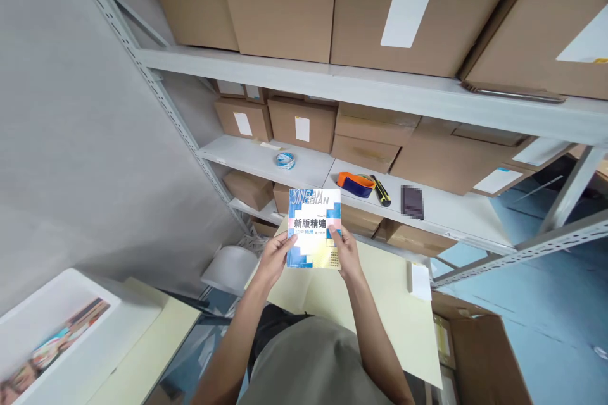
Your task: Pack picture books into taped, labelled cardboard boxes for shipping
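Observation:
A book (311, 247) with a blue, white and yellow cover and Chinese lettering is held up in front of me, its front facing me. At its left edge my left hand (274, 256) is closed, thumb on the cover and fingers behind. My right hand (348, 252) grips the right edge in the same way, thumb lying on the cover. The fingers behind the book are hidden. Beneath it spreads a pale yellow tabletop (380, 304).
A metal shelf rack (304, 76) with cardboard boxes (285, 0) stands ahead. On its middle shelf lie a tape roll (285, 161), orange and blue bands (356, 185), a utility knife (380, 191) and a dark pixelated item (411, 202). A white bin (90, 294) is at left, an open carton (484, 354) at right.

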`<state>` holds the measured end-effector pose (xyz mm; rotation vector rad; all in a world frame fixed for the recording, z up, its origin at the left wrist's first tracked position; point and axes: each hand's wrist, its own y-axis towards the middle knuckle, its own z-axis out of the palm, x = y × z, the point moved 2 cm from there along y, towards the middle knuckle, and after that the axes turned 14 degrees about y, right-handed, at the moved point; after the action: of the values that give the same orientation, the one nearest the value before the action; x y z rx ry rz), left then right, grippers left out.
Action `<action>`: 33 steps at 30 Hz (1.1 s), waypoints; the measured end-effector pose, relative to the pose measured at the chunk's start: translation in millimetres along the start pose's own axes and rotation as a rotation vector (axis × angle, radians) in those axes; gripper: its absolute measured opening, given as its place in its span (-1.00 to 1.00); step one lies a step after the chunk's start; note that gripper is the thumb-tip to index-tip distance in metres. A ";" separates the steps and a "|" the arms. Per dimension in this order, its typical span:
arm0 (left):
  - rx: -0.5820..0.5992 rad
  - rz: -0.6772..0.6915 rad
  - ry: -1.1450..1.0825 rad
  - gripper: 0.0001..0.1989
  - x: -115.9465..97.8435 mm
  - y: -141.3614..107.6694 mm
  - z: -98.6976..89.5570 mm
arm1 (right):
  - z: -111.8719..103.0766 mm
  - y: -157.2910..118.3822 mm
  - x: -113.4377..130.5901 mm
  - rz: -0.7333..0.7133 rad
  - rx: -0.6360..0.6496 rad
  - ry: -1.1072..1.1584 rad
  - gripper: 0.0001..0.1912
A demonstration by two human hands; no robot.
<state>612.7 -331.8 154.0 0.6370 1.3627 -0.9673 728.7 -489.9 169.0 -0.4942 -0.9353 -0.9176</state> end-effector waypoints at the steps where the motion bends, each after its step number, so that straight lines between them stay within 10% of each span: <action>1: -0.035 0.003 -0.013 -0.32 1.5 -1.2 0.5 | -2.2 1.3 -0.8 -0.029 0.000 -0.044 -0.36; 8: -0.261 0.154 0.251 -0.47 13.2 -13.4 17.9 | 2.3 -3.7 -18.8 -0.214 -0.090 -0.272 -0.33; 13: -0.095 0.450 0.650 -0.61 17.9 -28.7 37.9 | 13.4 -11.2 -29.8 -0.165 -0.075 -0.300 -0.45; 18: -0.217 0.364 0.519 -0.38 18.7 -12.2 6.6 | -11.0 -5.9 -19.7 -0.087 -0.069 -0.203 -0.45; 24: -0.028 0.057 0.284 -0.46 5.9 -2.8 -21.6 | -18.8 -12.2 -23.9 0.091 0.071 -0.039 -0.35; 33: -0.056 0.572 0.653 -0.81 -15.4 -6.9 -40.1 | -33.4 -4.6 8.6 -0.081 0.397 -0.279 -0.59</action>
<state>587.2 -298.1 164.5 1.2858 1.6205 -0.2540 742.7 -520.0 158.7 -0.2468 -1.3653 -0.7195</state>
